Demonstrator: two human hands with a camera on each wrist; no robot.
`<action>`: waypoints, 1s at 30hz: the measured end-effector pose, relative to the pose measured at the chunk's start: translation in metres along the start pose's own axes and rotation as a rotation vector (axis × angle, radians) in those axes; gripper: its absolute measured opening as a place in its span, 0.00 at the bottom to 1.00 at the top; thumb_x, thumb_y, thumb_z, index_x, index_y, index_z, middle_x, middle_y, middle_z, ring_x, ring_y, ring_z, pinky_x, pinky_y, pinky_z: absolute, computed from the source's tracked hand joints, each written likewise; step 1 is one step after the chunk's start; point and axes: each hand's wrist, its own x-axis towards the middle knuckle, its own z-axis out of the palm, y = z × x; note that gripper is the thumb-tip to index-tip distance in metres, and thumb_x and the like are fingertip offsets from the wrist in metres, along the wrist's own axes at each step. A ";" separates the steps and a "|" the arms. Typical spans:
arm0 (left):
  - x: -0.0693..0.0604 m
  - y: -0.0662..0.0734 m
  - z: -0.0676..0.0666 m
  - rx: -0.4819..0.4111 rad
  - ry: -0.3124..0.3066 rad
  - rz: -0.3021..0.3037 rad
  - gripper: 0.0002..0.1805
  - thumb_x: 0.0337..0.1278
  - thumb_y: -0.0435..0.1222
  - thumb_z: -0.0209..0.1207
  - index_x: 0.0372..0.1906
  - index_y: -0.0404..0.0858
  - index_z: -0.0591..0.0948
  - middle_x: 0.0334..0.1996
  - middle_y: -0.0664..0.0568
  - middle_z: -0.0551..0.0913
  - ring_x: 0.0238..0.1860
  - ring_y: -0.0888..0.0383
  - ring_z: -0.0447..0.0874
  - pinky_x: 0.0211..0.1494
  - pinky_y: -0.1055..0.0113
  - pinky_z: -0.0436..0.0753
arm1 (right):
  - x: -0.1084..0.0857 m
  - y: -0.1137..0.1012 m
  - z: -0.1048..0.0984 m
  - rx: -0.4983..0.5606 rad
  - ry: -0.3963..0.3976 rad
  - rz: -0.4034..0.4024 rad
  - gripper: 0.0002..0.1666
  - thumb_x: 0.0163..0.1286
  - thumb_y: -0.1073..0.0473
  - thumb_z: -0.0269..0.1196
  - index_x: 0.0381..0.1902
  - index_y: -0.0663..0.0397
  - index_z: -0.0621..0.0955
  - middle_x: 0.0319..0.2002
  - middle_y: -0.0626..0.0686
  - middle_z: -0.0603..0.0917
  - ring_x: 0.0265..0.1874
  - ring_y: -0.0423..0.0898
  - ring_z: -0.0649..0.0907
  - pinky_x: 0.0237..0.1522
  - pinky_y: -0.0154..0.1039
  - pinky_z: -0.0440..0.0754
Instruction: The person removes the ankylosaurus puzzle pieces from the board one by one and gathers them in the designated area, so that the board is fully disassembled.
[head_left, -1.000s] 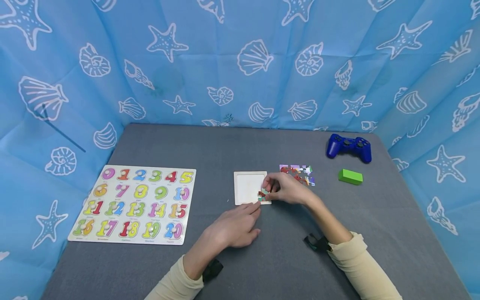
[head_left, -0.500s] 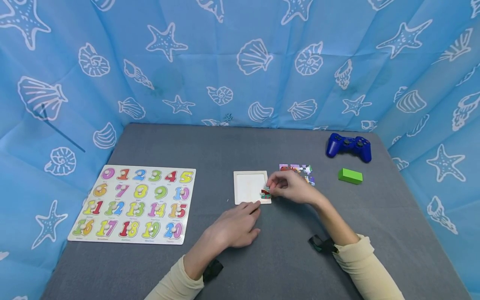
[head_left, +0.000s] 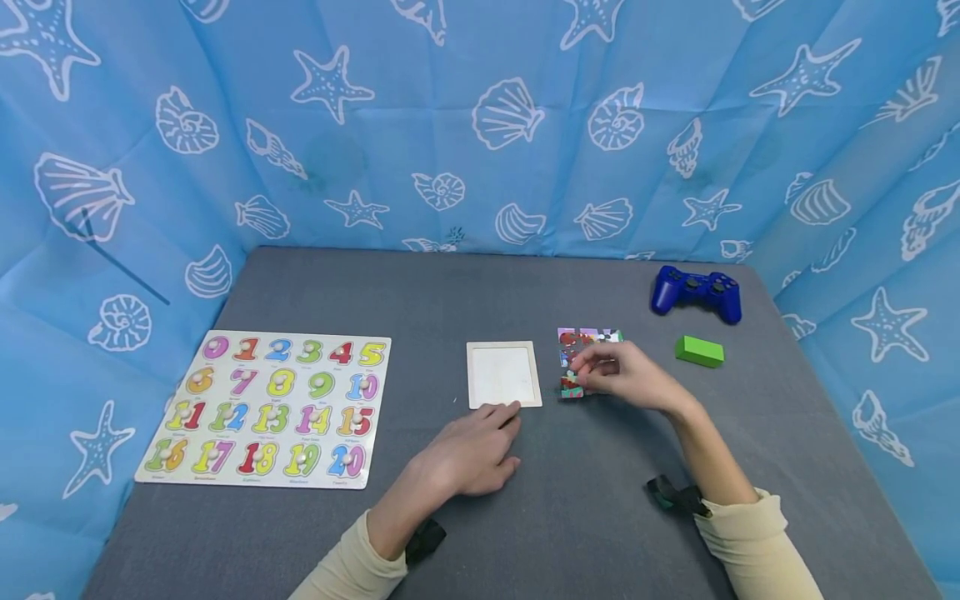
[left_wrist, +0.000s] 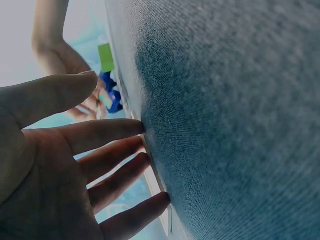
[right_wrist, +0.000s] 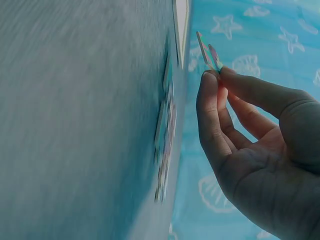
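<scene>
My right hand (head_left: 626, 375) pinches a small colourful jigsaw piece (head_left: 572, 390) between thumb and fingertips. In the right wrist view, the pinched jigsaw piece (right_wrist: 203, 49) is raised off the table, and a second thin edge shows beside it. Below lie several other jigsaw pieces (head_left: 588, 336), partly hidden by that hand. My left hand (head_left: 472, 450) rests with fairly straight fingers against the near edge of a square wooden puzzle tray (head_left: 501, 375). Its pale floor is bare. In the left wrist view, the left hand's fingertips (left_wrist: 136, 127) touch the tray's edge.
To the left lies a number peg puzzle board (head_left: 262, 408). A blue game controller (head_left: 697, 293) and a green block (head_left: 700, 351) are at the right. A blue curtain (head_left: 450, 125) with shells and starfish hangs round the grey table (head_left: 375, 292).
My right hand has lifted the jigsaw piece from the tray's lower right corner and carried it right, over the loose pieces. The left hand has stayed at the tray's edge.
</scene>
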 end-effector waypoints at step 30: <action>-0.016 -0.006 0.005 -0.066 -0.056 0.068 0.37 0.83 0.53 0.54 0.86 0.43 0.64 0.90 0.54 0.55 0.90 0.55 0.54 0.90 0.56 0.62 | -0.038 0.040 -0.045 -0.120 0.105 0.208 0.14 0.78 0.68 0.65 0.55 0.74 0.85 0.40 0.63 0.90 0.33 0.39 0.89 0.37 0.37 0.90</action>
